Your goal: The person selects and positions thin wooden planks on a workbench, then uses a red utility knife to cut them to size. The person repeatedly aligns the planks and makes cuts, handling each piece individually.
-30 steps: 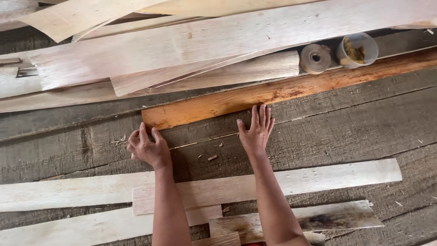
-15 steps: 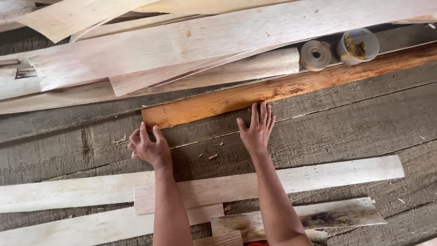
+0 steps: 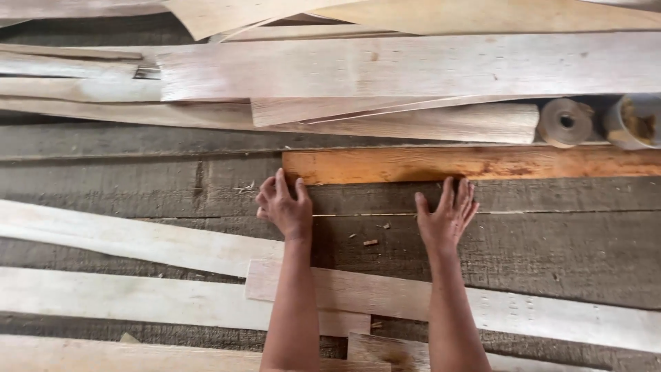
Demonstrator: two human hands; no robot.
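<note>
While pale veneer strips [image 3: 358, 293] lie nearest me under my forearms, both hands press flat on the grey planked desk [image 3: 551, 241] beyond them. My left hand [image 3: 286, 207] has its fingers loosely curled and holds nothing, its fingertips touching the near edge of the orange board [image 3: 482, 164]; my right hand [image 3: 447, 217] is spread open, empty, fingertips at that same edge. Farther off lie wide pale veneer sheets [image 3: 413, 65], with a tape roll [image 3: 566, 122] just beside them.
</note>
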